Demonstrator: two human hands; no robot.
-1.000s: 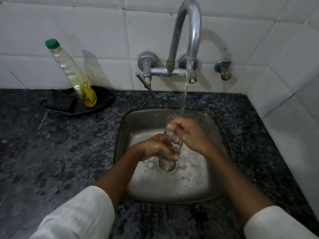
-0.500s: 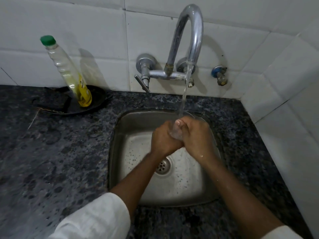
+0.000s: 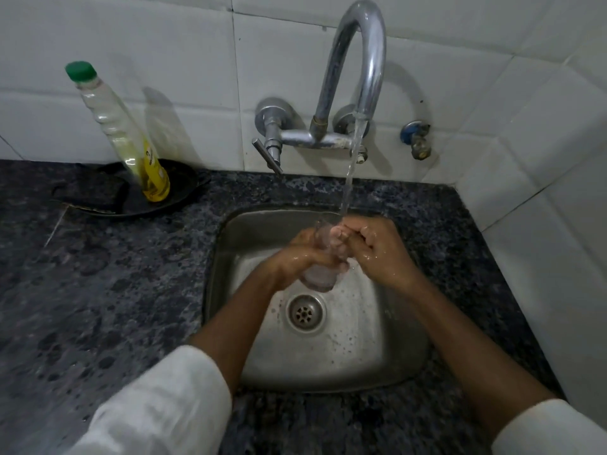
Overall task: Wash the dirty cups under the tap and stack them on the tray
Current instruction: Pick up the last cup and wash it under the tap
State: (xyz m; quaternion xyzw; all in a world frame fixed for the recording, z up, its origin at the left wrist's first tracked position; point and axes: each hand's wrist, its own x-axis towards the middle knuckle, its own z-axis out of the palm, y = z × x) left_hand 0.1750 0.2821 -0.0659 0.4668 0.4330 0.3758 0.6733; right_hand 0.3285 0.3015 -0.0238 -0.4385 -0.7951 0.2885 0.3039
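Clear glass is showing between the fingers: the left hand [image 3: 297,259] is wrapping round the cup [image 3: 323,257] from the left, gripping its lower body, while the right hand [image 3: 377,247] is curling its fingers over the rim, some reaching inside (the motion blur is hiding exactly how many). Water is falling from the tap [image 3: 358,60] onto the cup's mouth. Both hands are working above the steel sink [image 3: 377,356], just beyond its drain [image 3: 305,311]. Far left, a soap bottle [image 3: 121,133] is leaning in a dark dish [image 3: 177,195] on the granite counter [image 3: 98,290].
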